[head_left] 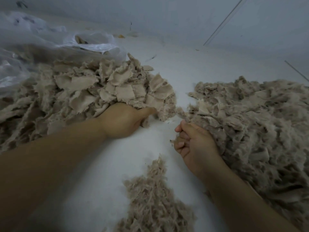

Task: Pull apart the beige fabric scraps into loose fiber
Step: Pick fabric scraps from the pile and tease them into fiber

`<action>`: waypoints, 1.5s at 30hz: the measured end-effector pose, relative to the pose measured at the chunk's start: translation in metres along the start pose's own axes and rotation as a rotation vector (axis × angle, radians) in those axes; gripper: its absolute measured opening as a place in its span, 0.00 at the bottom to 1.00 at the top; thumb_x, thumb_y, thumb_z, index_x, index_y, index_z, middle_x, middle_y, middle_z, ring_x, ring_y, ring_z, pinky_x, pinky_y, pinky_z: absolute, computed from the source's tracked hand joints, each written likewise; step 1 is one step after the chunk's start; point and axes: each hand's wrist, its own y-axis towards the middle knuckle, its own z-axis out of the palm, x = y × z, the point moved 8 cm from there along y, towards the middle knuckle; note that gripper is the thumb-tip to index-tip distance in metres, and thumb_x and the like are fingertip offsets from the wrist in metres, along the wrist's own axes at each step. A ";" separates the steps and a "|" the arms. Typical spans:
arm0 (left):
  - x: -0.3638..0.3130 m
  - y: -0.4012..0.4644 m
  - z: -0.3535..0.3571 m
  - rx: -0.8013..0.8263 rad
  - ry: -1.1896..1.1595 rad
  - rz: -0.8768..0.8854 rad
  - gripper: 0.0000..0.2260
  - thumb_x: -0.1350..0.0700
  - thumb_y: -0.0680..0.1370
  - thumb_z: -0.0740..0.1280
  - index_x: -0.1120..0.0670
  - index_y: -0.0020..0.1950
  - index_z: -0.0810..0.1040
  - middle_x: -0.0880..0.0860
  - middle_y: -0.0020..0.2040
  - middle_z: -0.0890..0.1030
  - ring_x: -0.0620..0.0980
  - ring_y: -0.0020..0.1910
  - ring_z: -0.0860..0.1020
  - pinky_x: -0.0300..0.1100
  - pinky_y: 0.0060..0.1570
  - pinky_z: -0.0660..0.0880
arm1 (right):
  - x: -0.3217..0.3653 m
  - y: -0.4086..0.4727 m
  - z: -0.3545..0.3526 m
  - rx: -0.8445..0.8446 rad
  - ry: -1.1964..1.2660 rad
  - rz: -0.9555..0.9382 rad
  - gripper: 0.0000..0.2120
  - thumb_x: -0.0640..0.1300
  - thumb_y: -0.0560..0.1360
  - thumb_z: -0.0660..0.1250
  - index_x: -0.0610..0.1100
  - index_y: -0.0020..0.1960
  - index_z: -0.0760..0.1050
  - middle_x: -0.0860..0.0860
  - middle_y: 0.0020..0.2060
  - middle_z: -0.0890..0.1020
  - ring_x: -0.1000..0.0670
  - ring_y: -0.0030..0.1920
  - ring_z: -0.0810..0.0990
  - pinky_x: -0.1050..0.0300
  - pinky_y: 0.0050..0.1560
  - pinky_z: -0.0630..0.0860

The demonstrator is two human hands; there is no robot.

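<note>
White sheeting (103, 164) covers the surface under me, bare down the middle between the heaps and running back to a pale wall. My left hand (123, 121) is dug into the near edge of the scrap pile (107, 87); its fingers are buried, so I cannot tell how they lie. My right hand (195, 144) rests against the shredded heap (250, 124), fingers (181, 144) curled in tight, a few wisps poking out by them. I judge the scraps light, soft and limp, frayed all round, so I'd pinch one piece at opposite ragged edges, where the weave should give first. A smaller fluff patch (150, 198) lies near me, and a clear plastic bag (50, 41) crowds the far left. That bare middle strip is my working room.
</note>
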 end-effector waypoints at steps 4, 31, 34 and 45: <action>0.018 0.012 0.005 -0.001 -0.004 0.011 0.22 0.64 0.74 0.68 0.50 0.67 0.78 0.59 0.29 0.79 0.56 0.24 0.75 0.42 0.25 0.72 | 0.000 0.001 0.001 0.010 -0.015 -0.016 0.15 0.41 0.82 0.61 0.38 0.37 0.72 0.52 0.24 0.61 0.56 0.23 0.59 0.66 0.23 0.63; -0.045 0.060 0.014 0.174 0.364 -0.181 0.12 0.53 0.76 0.64 0.51 0.59 0.73 0.48 0.30 0.68 0.51 0.29 0.71 0.38 0.25 0.54 | -0.001 0.006 0.000 0.013 0.071 -0.016 0.16 0.39 0.82 0.61 0.38 0.36 0.71 0.52 0.23 0.62 0.58 0.22 0.57 0.66 0.22 0.60; -0.054 0.069 0.017 0.059 0.022 -0.224 0.29 0.55 0.73 0.66 0.48 0.73 0.63 0.45 0.28 0.62 0.46 0.24 0.64 0.38 0.23 0.57 | 0.001 0.005 0.002 0.013 0.085 -0.019 0.16 0.39 0.82 0.60 0.39 0.36 0.70 0.54 0.20 0.66 0.59 0.21 0.59 0.67 0.21 0.60; -0.045 0.045 0.012 -0.170 -0.472 -0.285 0.06 0.68 0.74 0.63 0.63 0.39 0.77 0.56 0.31 0.76 0.53 0.30 0.73 0.50 0.31 0.70 | 0.000 0.008 -0.006 -0.107 0.160 0.035 0.08 0.40 0.84 0.58 0.47 0.59 0.74 0.54 0.22 0.67 0.58 0.20 0.62 0.66 0.21 0.62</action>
